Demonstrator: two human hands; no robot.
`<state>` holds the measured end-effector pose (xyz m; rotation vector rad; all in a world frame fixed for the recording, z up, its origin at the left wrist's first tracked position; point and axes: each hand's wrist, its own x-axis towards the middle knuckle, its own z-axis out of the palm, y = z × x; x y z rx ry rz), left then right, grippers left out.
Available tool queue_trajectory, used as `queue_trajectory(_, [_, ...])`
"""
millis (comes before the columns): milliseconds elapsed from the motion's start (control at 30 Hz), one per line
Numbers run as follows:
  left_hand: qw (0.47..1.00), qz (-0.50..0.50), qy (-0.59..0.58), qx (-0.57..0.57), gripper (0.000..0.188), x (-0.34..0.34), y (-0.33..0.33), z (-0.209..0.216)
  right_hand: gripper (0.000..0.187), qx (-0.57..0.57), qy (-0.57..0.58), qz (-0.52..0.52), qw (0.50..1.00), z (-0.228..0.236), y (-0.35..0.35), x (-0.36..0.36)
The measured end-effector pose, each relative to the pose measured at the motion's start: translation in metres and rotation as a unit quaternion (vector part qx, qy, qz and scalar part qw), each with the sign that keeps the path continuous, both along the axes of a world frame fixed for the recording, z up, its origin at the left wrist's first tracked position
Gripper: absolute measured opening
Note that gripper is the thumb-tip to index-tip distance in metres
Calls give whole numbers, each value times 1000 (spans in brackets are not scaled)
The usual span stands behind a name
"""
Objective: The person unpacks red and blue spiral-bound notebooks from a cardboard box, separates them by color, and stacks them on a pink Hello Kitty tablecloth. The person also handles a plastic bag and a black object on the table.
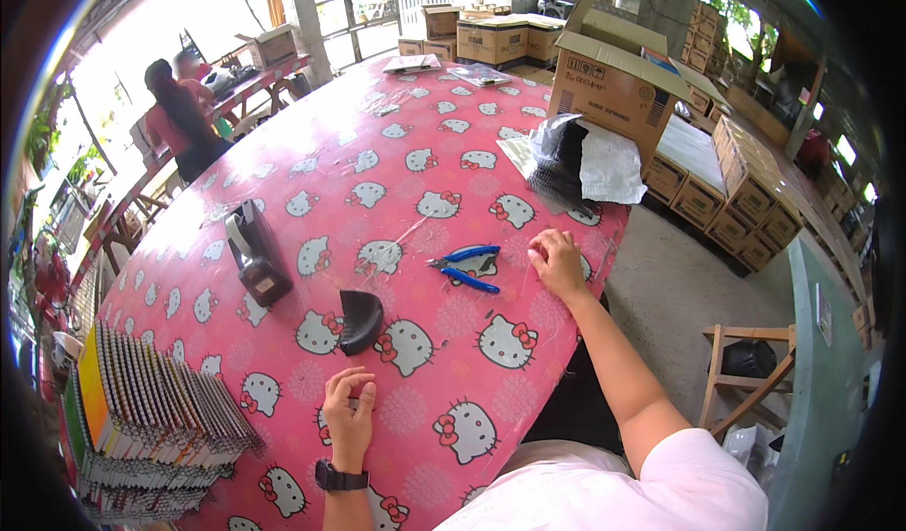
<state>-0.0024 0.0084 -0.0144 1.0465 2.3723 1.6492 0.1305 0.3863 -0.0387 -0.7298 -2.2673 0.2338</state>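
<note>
My left hand [348, 416], with a dark watch [340, 477] on its wrist, rests on the pink patterned tabletop [415, 441]. Its fingers are loosely bent and hold nothing that I can see. Just beyond it lies a black half-round piece [361, 322], apart from the fingers. My right hand [559, 263] lies farther out near the right table edge, fingers slightly bent and apart, with nothing visible in it. Left of that hand, blue-handled cutting pliers [469, 268] lie with their handles spread.
Spiral-bound notebooks [170, 408] are stacked at the near left. A black tape dispenser [260, 257] stands beyond them. Grey and white wrapping [576, 163] and an open cardboard box [613, 87] occupy the far right corner. Two people [175, 120] are at another table.
</note>
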Motion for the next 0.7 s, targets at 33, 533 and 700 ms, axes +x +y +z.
queue_trajectory(33, [1000, 15, -22, -9, 9, 2, 2, 3, 9, -19, 2, -2, 1000, -1, 1, 0])
queue_trajectory(533, [991, 100, 66, -55, 13, 25, -11, 18, 11, -52, 43, 57, 996, -13, 6, 1])
queue_trajectory(700, [904, 306, 148, -260, 32, 100, -57, 1, 13, -48, -35, 171, 983, 15, 23, 9])
